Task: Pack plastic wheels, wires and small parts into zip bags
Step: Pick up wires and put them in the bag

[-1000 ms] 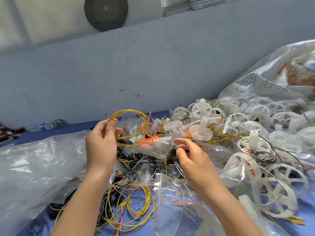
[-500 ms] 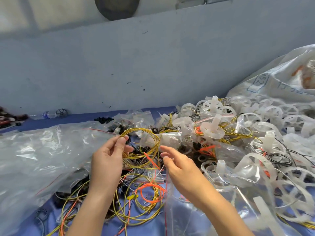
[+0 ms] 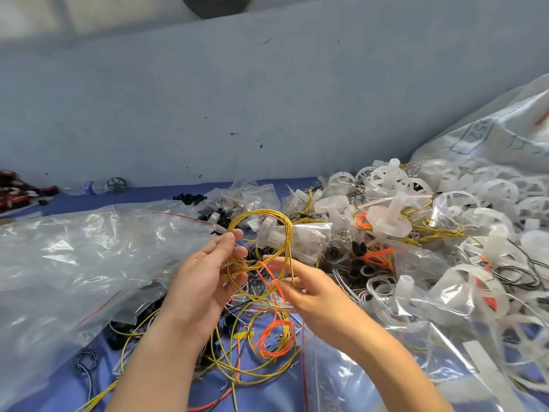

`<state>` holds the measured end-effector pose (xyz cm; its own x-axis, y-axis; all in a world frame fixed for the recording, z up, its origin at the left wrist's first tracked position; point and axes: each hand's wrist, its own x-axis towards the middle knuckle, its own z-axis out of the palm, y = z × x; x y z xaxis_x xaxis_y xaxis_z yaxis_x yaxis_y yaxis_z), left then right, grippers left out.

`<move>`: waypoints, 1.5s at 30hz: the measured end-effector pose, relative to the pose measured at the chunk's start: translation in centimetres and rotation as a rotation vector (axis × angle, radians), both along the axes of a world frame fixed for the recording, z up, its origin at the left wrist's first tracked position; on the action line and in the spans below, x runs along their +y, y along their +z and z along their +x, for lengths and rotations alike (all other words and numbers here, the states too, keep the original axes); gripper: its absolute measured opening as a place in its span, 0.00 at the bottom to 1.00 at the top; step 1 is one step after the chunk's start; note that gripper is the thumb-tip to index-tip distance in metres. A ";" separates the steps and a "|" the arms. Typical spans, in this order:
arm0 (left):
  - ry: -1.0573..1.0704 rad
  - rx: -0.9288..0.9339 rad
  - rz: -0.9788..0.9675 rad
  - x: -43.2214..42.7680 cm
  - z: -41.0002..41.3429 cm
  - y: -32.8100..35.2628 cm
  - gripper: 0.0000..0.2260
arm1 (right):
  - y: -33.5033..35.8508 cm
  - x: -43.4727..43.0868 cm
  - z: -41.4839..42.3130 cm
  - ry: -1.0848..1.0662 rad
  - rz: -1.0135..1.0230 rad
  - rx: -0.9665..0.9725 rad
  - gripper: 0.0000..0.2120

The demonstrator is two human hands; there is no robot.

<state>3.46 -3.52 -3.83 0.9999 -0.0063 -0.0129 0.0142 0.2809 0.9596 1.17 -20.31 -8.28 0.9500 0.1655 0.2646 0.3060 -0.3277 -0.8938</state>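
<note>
Head view down onto a blue cloth [image 3: 74,394] littered with parts. At centre, left hand [image 3: 205,281], palm turned inward, thumb and fingers curled round the near side of a yellow coil [image 3: 255,212], held upright above the clutter. Right hand [image 3: 312,289] just beside it, fingers loosely bent and slightly spread, tips at the coil's loose ends and an orange wire [image 3: 271,278] hanging across the loop. Impossible to tell whether pinching either or only brushing them.

Below the hands, more yellow and orange loops [image 3: 279,325] lying flat on the cloth. Under the right forearm, a flat zip bag [image 3: 326,382], mouth not clearly visible. To the right, a heap of white wheels [image 3: 389,223] mixed with wire. To the left, a big crumpled clear bag [image 3: 74,257].

Likely risks from here:
- Coil springing open on any slackening of the left grip, with no tie visible round the turns.
- Orange wire dragged along with the coil and lifting the loops below, being draped through it.
- Loose ends catching on the zip bag's lip on the way in, with no hand free to hold the mouth wide.
</note>
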 end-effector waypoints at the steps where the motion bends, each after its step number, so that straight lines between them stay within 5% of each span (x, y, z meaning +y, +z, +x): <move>1: -0.017 0.005 0.003 0.1 0.0 0.0 0.08 | 0.1 0.2 -0.1 0.018 -0.007 0.004 0.15; 9: -0.080 -0.005 0.024 -0.1 -0.5 0.1 0.09 | 0.4 1.0 -0.5 -0.066 -0.062 -0.035 0.06; 22: -0.051 -0.003 0.045 1.4 -1.1 0.4 0.08 | 0.4 0.0 -0.3 -0.422 0.051 0.179 0.14; 27: 0.012 -0.063 0.066 1.7 -1.1 0.7 0.08 | 0.8 0.3 -0.6 -0.541 -0.214 0.049 0.16; 30: 0.068 -0.133 0.164 1.4 -1.2 0.7 0.08 | 2.5 0.3 -1.1 -0.490 0.102 -0.125 0.14; 33: 0.126 -0.263 0.329 0.9 -1.6 1.1 0.08 | 4.3 -0.2 -1.5 -0.128 0.525 0.050 0.16; 38: 0.169 -0.471 0.518 0.4 -2.3 2.0 0.07 | 4.2 -0.6 -1.6 -0.077 0.247 -0.030 0.08; 45: 0.230 -0.570 0.583 -0.3 -2.8 2.0 0.06 | 3.1 -1.2 -1.5 -0.142 0.094 -0.032 0.12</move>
<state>0.68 -3.79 -1.81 0.8298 0.0495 0.5558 -0.5129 -0.3248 0.7946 -0.36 -21.49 -5.20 0.9531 0.0031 0.3028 0.2910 -0.2854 -0.9132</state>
